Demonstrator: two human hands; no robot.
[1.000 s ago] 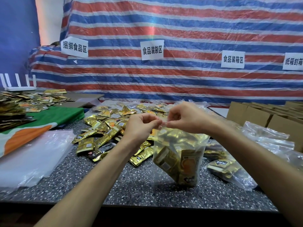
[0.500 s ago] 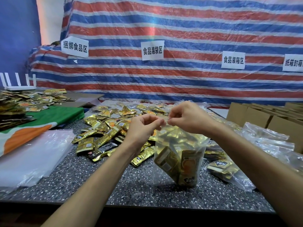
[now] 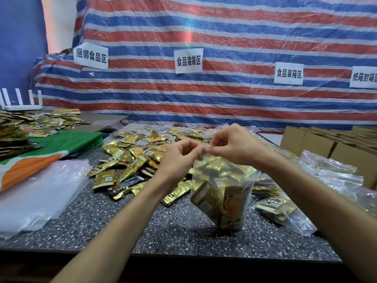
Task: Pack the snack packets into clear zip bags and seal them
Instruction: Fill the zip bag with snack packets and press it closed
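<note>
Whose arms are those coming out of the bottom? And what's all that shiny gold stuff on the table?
Those are a person's own arms. The camera sits on their head and looks down, so you see what they see. The left hand and right hand pinch the top edge of a clear zip bag full of gold snack packets, resting on the speckled table. Behind it lies a loose pile of packets. Empty bags lie at the left, filled bags at the right, beside cardboard boxes.

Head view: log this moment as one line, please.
step: sealing zip bag | left hand: pinches bag top | right hand: pinches bag top | bag: upright, filled with snack packets | seal: cannot tell
</note>
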